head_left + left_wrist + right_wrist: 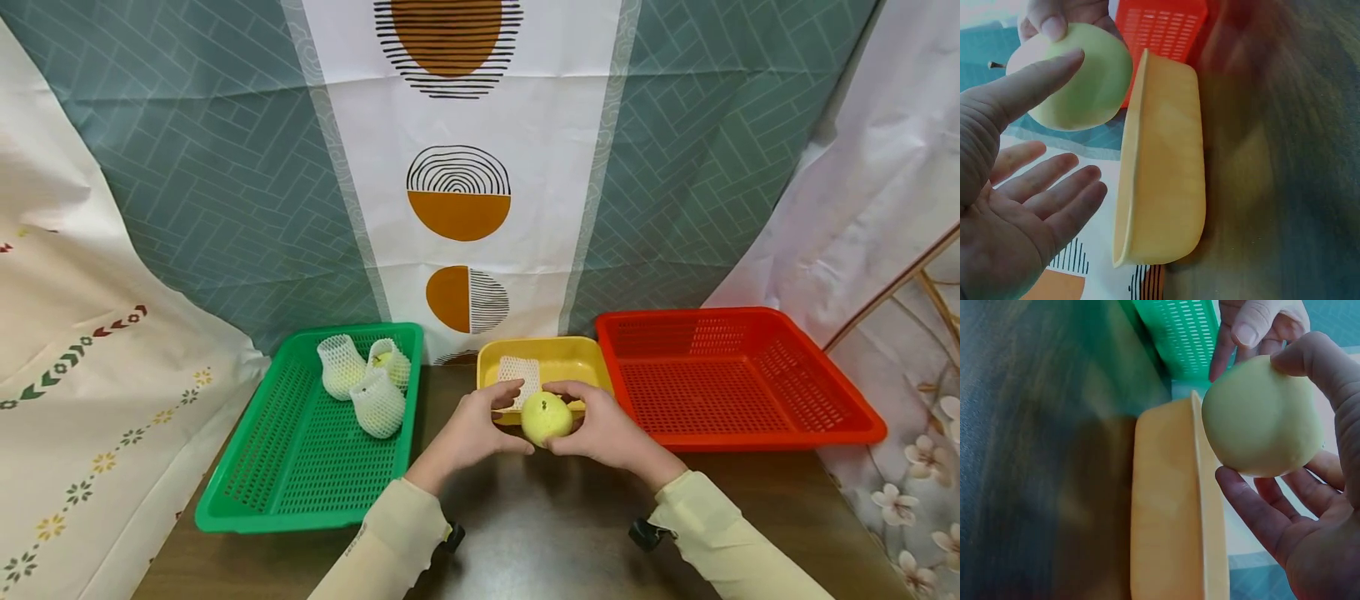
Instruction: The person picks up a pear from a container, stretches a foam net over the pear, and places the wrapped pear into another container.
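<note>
A round yellow-green fruit (546, 418) with a short stem, like an apple or a round pear, is held over the front of the yellow tray (573, 350). My right hand (600, 425) grips it, thumb on one side and fingertips on the other, as the right wrist view shows. Beside it my left hand (480, 425) is spread, its fingers (1054, 187) apart and holding nothing. The left thumb overlaps the fruit in the left wrist view. A white foam net sleeve (521, 375) lies inside the tray, partly hidden by the left hand.
On the left, a green basket (300, 467) holds several fruits in white foam nets (378, 404). A red basket (750, 442) stands on the right, against the tray. All rest on a brown wooden table (540, 542), with a patterned cloth (457, 117) hanging behind.
</note>
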Demonstrator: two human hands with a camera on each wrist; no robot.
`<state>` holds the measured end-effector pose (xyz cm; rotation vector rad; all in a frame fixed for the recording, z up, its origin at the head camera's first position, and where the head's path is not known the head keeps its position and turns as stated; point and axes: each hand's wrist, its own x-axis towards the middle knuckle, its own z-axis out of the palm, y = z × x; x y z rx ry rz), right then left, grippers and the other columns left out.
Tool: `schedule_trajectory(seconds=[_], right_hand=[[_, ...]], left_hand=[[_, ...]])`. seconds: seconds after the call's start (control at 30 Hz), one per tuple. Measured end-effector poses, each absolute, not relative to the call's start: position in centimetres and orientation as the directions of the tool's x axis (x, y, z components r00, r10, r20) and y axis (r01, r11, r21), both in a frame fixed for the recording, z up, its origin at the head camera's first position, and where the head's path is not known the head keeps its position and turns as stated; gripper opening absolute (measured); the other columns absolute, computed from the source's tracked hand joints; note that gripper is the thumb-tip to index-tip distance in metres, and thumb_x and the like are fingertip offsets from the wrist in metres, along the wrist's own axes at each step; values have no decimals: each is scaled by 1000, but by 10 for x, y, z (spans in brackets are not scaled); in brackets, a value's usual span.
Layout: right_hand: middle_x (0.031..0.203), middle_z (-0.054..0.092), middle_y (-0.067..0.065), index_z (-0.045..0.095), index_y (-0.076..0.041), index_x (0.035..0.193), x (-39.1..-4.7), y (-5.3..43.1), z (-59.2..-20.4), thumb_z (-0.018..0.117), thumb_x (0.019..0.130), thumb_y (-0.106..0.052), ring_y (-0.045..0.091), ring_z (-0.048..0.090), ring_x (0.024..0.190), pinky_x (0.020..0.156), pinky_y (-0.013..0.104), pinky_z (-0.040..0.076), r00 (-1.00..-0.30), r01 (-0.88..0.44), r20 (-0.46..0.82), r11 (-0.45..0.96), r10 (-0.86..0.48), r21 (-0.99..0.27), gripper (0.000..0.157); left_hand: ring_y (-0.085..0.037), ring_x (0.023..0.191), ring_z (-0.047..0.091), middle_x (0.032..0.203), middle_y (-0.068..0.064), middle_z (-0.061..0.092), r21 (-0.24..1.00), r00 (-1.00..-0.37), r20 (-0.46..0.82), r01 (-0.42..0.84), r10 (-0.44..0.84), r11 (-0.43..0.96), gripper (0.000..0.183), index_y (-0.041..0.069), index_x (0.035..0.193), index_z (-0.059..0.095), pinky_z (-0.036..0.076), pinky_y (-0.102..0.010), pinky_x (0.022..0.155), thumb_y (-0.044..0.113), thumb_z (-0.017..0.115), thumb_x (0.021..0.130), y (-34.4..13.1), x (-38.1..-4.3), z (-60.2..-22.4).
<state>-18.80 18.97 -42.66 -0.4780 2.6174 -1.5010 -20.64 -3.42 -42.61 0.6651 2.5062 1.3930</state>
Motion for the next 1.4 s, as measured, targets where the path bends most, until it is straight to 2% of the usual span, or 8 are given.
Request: schedule_trajectory(seconds=[0.1, 0.23, 0.37, 0.5, 0.77, 0.97, 1.1, 1.4], right_hand=[[117, 54, -6, 53, -21, 125, -187, 187, -430, 86, 62, -30, 22, 56, 102, 75, 25, 55, -944, -226, 71, 474, -322, -851, 71], [119, 54, -5, 54, -23, 124, -185, 184, -435, 86, 63, -33, 21, 58, 102, 77, 27, 55, -940, -223, 66, 457, -335, -861, 70], [121, 53, -3, 54, -23, 125, -184, 182, -440, 86, 63, -37, 21, 59, 100, 77, 26, 55, -938, -218, 61, 443, -341, -869, 71], [122, 52, -4, 53, -23, 127, -184, 180, -443, 85, 63, -41, 20, 58, 100, 78, 26, 55, -942, -208, 53, 451, -332, -868, 74], [125, 54, -1, 51, -17, 130, -188, 180, -453, 87, 61, -35, 18, 59, 103, 79, 27, 54, -915, -233, 62, 398, -398, -887, 80], [116, 58, -11, 56, -27, 121, -190, 182, -461, 88, 57, -39, 11, 54, 105, 90, 30, 49, -895, -307, 85, 468, -437, -829, 72], [113, 59, -13, 59, -27, 120, -191, 184, -465, 89, 56, -38, 9, 55, 105, 94, 36, 47, -887, -335, 92, 492, -453, -803, 72], [111, 61, -10, 60, -19, 120, -188, 182, -476, 91, 55, -27, 11, 57, 103, 90, 38, 48, -887, -348, 96, 517, -451, -782, 72]], left_hand=[[-24, 118, 56, 136, -7, 53, 843, -870, 41, 294, 491, 451, 95, 18, 141, 42, 49, -42, 94, 36, 88, 60, -34, -205, -430], [-17, 112, 59, 134, -1, 53, 848, -856, 33, 297, 516, 438, 94, 17, 139, 44, 50, -37, 93, 36, 88, 59, -34, -204, -436], [-12, 102, 61, 125, 5, 58, 860, -847, 41, 300, 530, 413, 86, 19, 134, 49, 52, -32, 88, 34, 88, 59, -33, -203, -440], [-11, 96, 62, 116, 10, 60, 865, -851, 43, 294, 524, 407, 78, 24, 129, 53, 53, -33, 85, 33, 88, 60, -33, -203, -440], [-11, 94, 63, 111, 8, 62, 847, -857, 46, 306, 513, 435, 72, 22, 121, 58, 54, -32, 84, 32, 89, 57, -30, -203, -446], [-8, 94, 61, 109, 9, 64, 794, -875, 54, 330, 481, 511, 72, 22, 117, 60, 52, -28, 84, 31, 91, 54, -21, -200, -455], [-6, 94, 60, 106, 11, 65, 779, -870, 66, 350, 488, 520, 70, 23, 116, 61, 51, -28, 83, 28, 92, 53, -16, -198, -461], [-7, 88, 60, 97, 12, 66, 765, -861, 65, 367, 504, 529, 63, 22, 108, 64, 51, -30, 81, 21, 92, 51, -13, -200, -473]])
